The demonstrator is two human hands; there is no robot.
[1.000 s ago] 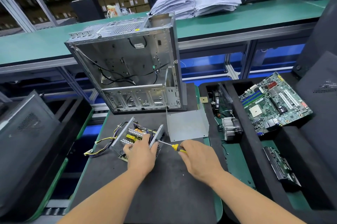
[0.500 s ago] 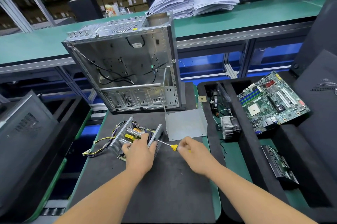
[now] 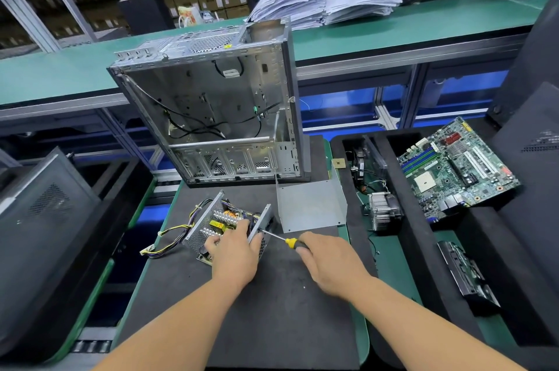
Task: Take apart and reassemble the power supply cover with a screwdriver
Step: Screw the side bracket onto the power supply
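One power supply, one screwdriver, two hands

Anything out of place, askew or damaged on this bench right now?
Nothing stands out. The power supply is open mid-job, its cover set beside it; the left hand steadies it, and the right hand holds the screwdriver.

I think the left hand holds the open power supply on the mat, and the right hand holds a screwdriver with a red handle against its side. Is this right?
Not quite: the head view shows the screwdriver has a yellow and black handle, not red. The rest holds: the left hand grips the open power supply on the mat, and the right hand holds the screwdriver against its side.
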